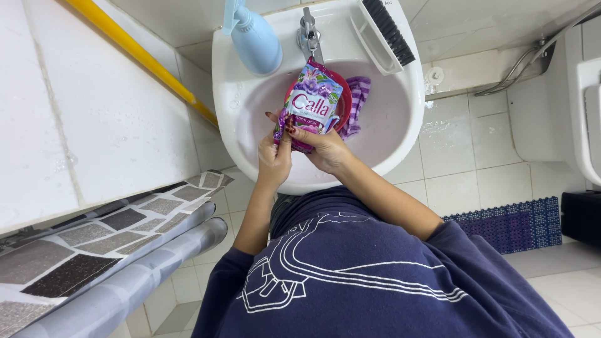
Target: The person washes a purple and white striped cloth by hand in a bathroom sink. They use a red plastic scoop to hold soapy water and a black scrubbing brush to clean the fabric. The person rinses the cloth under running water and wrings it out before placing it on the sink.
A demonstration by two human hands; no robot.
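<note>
While gripped over the white sink (400, 134), kept above the bowl so that any spill would likely fall inside: a purple flowered detergent pouch (311, 103), upright and tilted slightly away from the body. Left hand (274, 156) at the pouch's lower left corner, fingers pinched together on the edge. Right hand (325, 149) at the lower right, fingers curled shut around the bottom, thumb on the front, probably to steady the pouch against the other hand's pull. Both forearms raised from dark blue sleeves toward the sink's near rim.

Directly beneath the pouch, inside the sink: a red bowl (343, 103), mostly hidden, with a purple striped cloth (358, 100) draped just beside it toward the sink's right wall. At the sink's back rim: a metal tap (308, 34) in the middle, a pale blue spray bottle (255, 39) resting to its left, a white scrubbing brush (385, 28) with dark bristles lying to its right. Left of the sink: a yellow pole (144, 59) leaning across the white tiled wall. Right of the sink, down on the floor: a dark blue perforated mat (513, 222). Whether the pouch is already open: impossible to tell.
</note>
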